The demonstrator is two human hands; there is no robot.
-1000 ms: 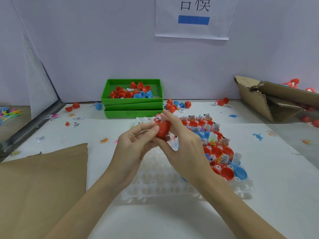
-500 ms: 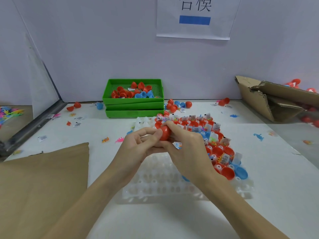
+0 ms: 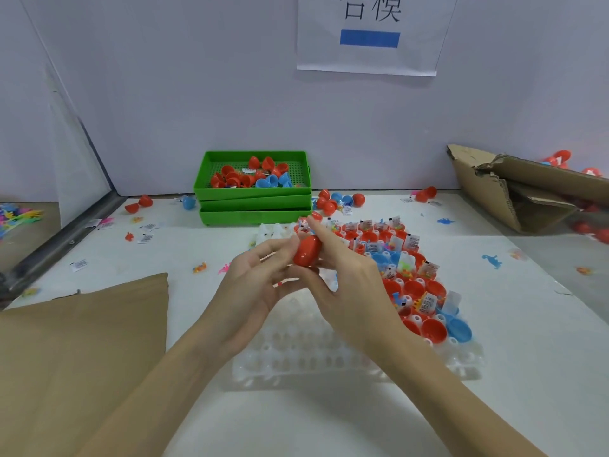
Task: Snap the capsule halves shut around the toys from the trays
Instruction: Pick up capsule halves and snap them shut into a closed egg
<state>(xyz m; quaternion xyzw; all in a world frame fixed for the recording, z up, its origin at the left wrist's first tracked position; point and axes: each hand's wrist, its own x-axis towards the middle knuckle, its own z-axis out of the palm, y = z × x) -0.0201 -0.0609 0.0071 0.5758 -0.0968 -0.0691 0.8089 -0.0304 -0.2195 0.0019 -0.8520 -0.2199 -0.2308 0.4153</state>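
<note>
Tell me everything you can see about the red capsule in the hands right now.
The red capsule is egg-shaped, glossy, apparently plastic, and looks closed; any seam is hidden. It is held tilted above the clear tray, the left hand gripping its lower end and the right hand curled round its right side. Contents not visible.

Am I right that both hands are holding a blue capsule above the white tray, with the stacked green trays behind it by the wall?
Not quite: the capsule is red, not blue, as the head view shows. The rest holds: the left hand and right hand hold it between them above the white tray, and the stacked green trays sit behind by the wall.
</note>
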